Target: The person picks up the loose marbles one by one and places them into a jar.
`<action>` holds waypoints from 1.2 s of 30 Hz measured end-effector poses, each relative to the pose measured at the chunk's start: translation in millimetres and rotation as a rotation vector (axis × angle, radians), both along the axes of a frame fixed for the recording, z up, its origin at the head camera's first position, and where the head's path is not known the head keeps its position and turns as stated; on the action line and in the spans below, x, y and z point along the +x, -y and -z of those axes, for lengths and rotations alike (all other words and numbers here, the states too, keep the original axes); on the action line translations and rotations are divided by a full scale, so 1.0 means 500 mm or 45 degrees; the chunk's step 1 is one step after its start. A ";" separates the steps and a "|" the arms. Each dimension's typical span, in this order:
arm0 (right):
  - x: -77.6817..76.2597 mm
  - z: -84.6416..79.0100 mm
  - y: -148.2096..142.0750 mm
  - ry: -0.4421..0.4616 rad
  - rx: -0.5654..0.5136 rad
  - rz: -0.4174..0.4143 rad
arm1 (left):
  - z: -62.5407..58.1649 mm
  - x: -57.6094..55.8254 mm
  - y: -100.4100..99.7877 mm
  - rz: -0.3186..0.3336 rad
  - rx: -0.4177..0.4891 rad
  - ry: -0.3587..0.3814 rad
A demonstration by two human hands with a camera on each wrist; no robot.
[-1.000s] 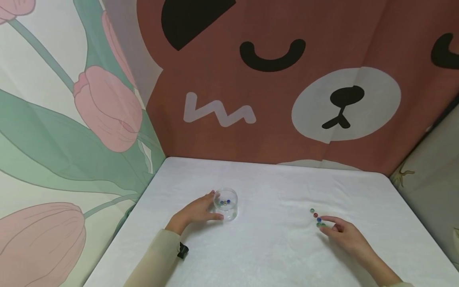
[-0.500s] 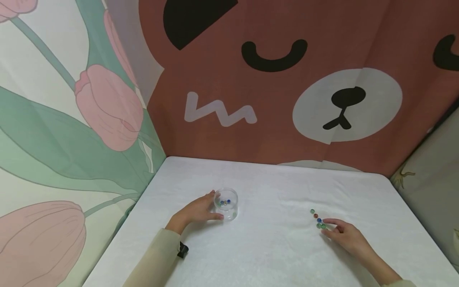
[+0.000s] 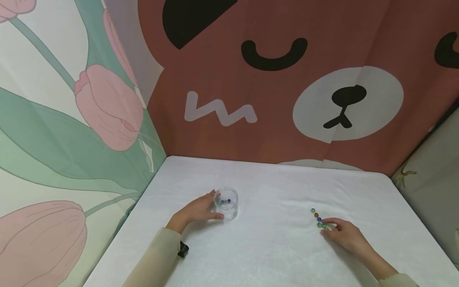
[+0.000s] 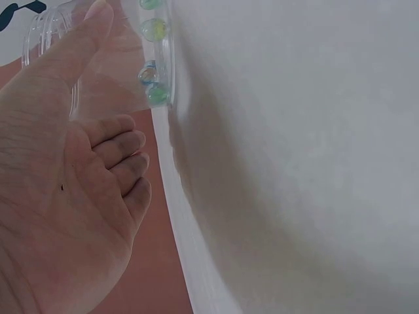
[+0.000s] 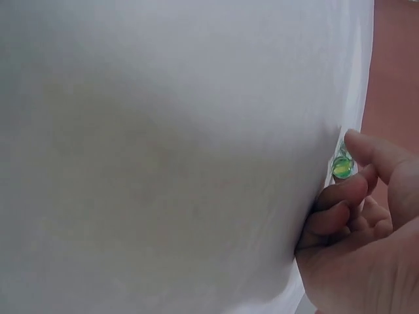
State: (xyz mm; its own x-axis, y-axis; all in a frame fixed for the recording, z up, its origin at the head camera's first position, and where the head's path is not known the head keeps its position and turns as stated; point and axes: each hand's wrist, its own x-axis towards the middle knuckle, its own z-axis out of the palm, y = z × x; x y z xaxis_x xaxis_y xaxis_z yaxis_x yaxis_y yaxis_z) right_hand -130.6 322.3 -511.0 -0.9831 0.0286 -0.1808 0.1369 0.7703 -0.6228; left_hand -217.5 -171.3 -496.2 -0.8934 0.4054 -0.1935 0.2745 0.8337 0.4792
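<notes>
My left hand (image 3: 197, 209) grips the jar (image 3: 226, 209). My right hand (image 3: 346, 236) has eased back slightly; green marble (image 5: 342, 167) pinch indeterminate, pickup apparently incomplete.

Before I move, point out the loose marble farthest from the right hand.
The pale green marble at the far end of the line, just beyond the orange one; the blue one and the other green ones lie nearer the right hand.
</notes>
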 end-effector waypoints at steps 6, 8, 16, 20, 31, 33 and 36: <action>-0.005 -0.003 0.004 0.028 0.043 0.031 | 0.000 0.000 0.001 0.009 0.027 -0.002; -0.006 -0.003 0.005 0.053 0.031 0.060 | 0.003 0.000 0.001 0.014 0.036 -0.002; -0.001 -0.001 0.007 0.060 -0.013 0.089 | 0.006 0.001 0.003 0.012 0.026 -0.011; -0.001 -0.004 0.008 0.051 0.001 0.077 | 0.005 0.001 0.003 0.009 0.025 -0.005; 0.003 -0.003 -0.001 0.027 0.036 0.082 | 0.005 -0.003 0.003 0.010 0.017 -0.012; 0.005 -0.005 -0.002 0.021 0.037 0.088 | 0.005 -0.003 0.002 0.013 0.019 -0.013; 0.007 -0.007 -0.004 0.024 0.025 0.104 | 0.005 -0.003 0.003 0.013 0.022 -0.012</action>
